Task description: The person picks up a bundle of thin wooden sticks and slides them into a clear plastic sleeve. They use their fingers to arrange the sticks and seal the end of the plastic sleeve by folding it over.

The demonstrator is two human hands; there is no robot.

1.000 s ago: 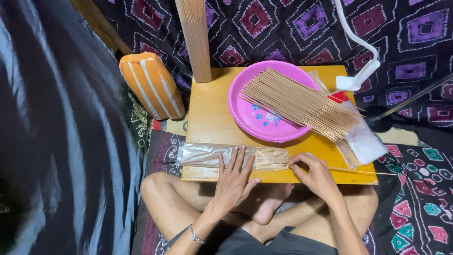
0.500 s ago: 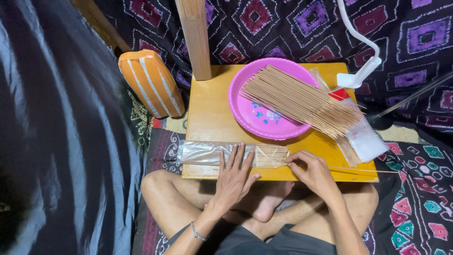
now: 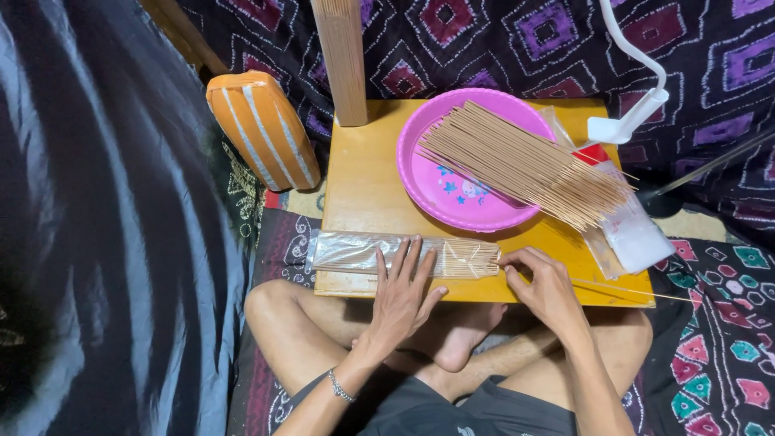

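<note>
At table's near edge, my left hand point(image 3: 401, 292) stays flat, fingers spread, on the clear stick packet point(image 3: 404, 255); my right hand point(image 3: 545, 284) still pinches its open end. Position unchanged.

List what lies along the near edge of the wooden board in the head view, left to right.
Clear plastic sleeve of sticks → left hand pressing flat on it → right hand at the sleeve's open end → single loose stick.

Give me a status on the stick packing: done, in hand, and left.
Done: one clear plastic sleeve on the yellow board already holds a batch of thin sticks.
In hand: left hand lies flat on that sleeve; right hand works at its open end.
Left: a large loose pile of sticks lies across the pink plate.
</note>
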